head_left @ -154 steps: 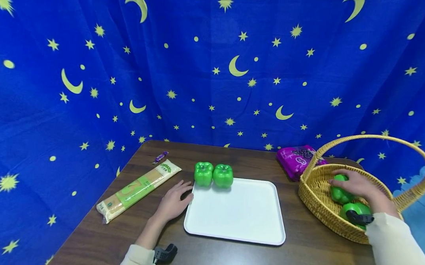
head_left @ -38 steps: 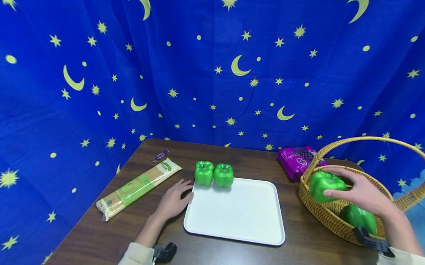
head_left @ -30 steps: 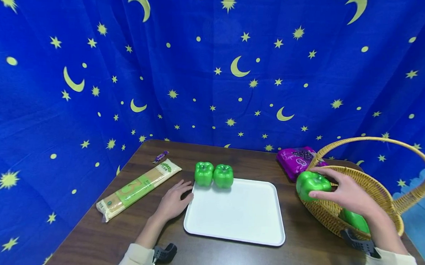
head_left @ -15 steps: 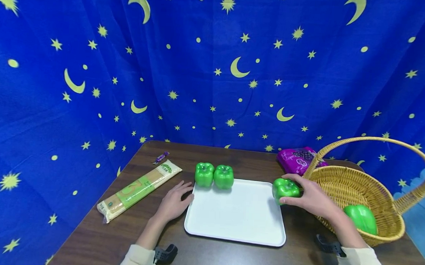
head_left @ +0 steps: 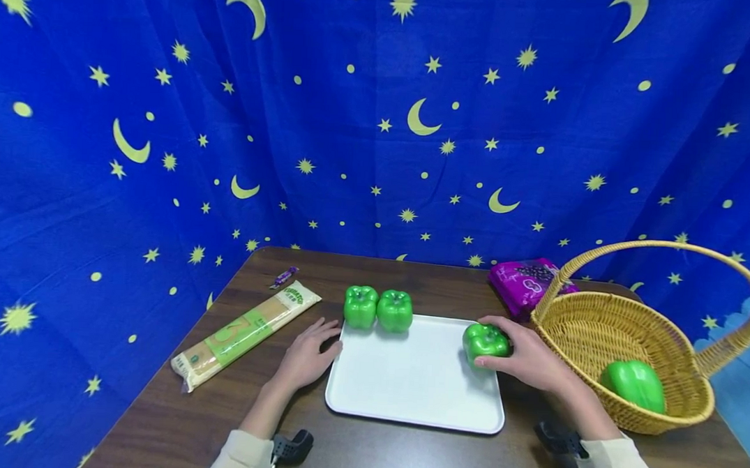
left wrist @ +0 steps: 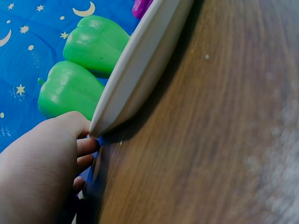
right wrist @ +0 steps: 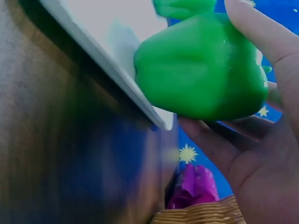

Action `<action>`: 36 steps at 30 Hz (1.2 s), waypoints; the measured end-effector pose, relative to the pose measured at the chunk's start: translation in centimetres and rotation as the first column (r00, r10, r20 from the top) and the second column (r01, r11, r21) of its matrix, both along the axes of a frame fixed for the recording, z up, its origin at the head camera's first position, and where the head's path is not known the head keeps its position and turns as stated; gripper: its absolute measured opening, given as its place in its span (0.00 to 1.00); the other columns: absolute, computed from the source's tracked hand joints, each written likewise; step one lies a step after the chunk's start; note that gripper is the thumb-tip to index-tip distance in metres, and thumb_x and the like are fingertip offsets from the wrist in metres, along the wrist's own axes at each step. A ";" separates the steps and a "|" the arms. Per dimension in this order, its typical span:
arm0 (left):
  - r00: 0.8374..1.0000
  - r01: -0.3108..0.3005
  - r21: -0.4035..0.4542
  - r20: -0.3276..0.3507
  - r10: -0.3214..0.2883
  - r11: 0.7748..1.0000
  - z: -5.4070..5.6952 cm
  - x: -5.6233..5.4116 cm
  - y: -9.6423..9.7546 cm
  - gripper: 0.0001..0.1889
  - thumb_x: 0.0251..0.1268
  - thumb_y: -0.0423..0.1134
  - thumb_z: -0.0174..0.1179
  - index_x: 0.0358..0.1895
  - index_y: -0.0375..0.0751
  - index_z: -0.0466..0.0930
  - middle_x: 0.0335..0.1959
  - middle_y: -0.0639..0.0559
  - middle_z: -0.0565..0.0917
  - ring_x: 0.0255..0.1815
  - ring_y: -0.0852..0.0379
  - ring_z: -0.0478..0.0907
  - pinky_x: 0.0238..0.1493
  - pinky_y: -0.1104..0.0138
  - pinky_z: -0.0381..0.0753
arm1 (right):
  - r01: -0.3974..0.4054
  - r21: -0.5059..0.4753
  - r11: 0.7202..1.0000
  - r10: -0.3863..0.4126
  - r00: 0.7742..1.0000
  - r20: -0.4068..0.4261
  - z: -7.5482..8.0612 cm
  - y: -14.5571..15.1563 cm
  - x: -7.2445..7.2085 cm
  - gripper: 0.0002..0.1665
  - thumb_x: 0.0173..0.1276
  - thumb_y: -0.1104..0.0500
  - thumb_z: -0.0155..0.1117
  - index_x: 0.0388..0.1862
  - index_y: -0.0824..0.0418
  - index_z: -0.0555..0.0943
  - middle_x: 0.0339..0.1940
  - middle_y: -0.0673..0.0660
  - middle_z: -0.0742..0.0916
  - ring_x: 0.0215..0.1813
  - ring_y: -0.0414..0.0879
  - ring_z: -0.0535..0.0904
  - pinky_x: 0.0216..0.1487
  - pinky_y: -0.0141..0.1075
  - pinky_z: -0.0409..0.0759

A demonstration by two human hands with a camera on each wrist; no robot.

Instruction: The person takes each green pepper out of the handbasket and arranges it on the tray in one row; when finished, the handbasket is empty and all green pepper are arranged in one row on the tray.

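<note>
My right hand (head_left: pixel 530 354) grips a green bell pepper (head_left: pixel 485 342) between thumb and fingers at the right side of the white tray (head_left: pixel 415 382). In the right wrist view, that bell pepper (right wrist: pixel 201 70) has its base close over the tray's surface, stem end toward the palm. Two more green bell peppers, one at the tray's back left corner (head_left: pixel 360 307) and another beside it (head_left: pixel 394 312), stand upright. My left hand (head_left: pixel 309 355) rests on the table at the tray's left edge, fingers relaxed, thumb touching the rim.
A wicker basket (head_left: pixel 597 327) with a tall handle stands at the right, holding one green bell pepper (head_left: pixel 635 385). Behind it lies a purple packet (head_left: pixel 524 284). At the left are a long noodle packet (head_left: pixel 245 336) and a small purple wrapped candy (head_left: pixel 284 277).
My right hand has lifted the bell pepper out of the basket and carried it left over the tray's right side. My left hand has stayed at the tray's left edge.
</note>
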State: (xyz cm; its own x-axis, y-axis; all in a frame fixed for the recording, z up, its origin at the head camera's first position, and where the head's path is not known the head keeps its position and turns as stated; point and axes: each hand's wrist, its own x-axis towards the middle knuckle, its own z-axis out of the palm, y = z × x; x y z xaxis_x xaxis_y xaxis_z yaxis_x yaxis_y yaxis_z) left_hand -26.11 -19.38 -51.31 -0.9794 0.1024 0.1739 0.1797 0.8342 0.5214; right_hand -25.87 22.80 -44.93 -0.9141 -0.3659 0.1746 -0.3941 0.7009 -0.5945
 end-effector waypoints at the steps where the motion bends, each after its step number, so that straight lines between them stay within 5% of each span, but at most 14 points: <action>1: 1.000 0.001 -0.001 0.001 -0.001 1.000 0.0 0.0 0.0 0.21 0.69 0.53 0.53 0.60 0.50 0.79 0.66 0.56 0.72 0.72 0.50 0.58 0.68 0.45 0.57 | -0.003 -0.001 1.000 0.003 1.000 0.000 -0.1 0.0 0.0 0.45 0.49 0.38 0.76 0.64 0.53 0.73 0.49 0.54 0.82 0.45 0.47 0.77 0.45 0.44 0.78; 12: 1.000 0.006 0.002 -0.020 -0.006 1.000 0.1 0.0 0.0 0.21 0.69 0.53 0.53 0.59 0.49 0.80 0.66 0.56 0.72 0.72 0.50 0.59 0.68 0.45 0.58 | -0.034 -0.068 0.997 0.036 0.999 0.031 -0.2 0.4 0.3 0.54 0.49 0.41 0.77 0.71 0.54 0.62 0.62 0.60 0.76 0.55 0.55 0.76 0.52 0.51 0.78; 21: 1.000 0.008 -0.004 -0.030 -0.008 1.000 -0.1 -0.1 -0.1 0.20 0.69 0.52 0.54 0.59 0.49 0.80 0.65 0.55 0.73 0.71 0.49 0.59 0.68 0.46 0.58 | -0.143 -0.262 0.955 0.180 0.976 0.124 -0.2 1.9 0.3 0.50 0.57 0.59 0.73 0.75 0.52 0.57 0.71 0.57 0.68 0.66 0.55 0.68 0.58 0.37 0.75; 27: 1.000 0.006 0.007 -0.015 -0.006 1.000 -0.1 0.0 0.0 0.21 0.69 0.53 0.53 0.58 0.49 0.80 0.65 0.56 0.73 0.72 0.51 0.59 0.68 0.46 0.58 | -0.144 -0.261 0.955 0.188 0.970 0.152 -0.4 2.1 0.1 0.43 0.59 0.61 0.71 0.72 0.55 0.63 0.68 0.59 0.72 0.63 0.57 0.71 0.58 0.44 0.75; 36: 1.000 0.006 0.003 -0.014 -0.006 1.000 -0.2 -0.1 -0.1 0.21 0.69 0.53 0.53 0.59 0.49 0.80 0.66 0.56 0.72 0.72 0.50 0.58 0.68 0.45 0.59 | -0.094 -0.242 0.966 0.117 0.990 0.080 -0.5 0.5 -0.7 0.42 0.56 0.55 0.76 0.67 0.59 0.69 0.58 0.57 0.80 0.56 0.54 0.77 0.53 0.48 0.79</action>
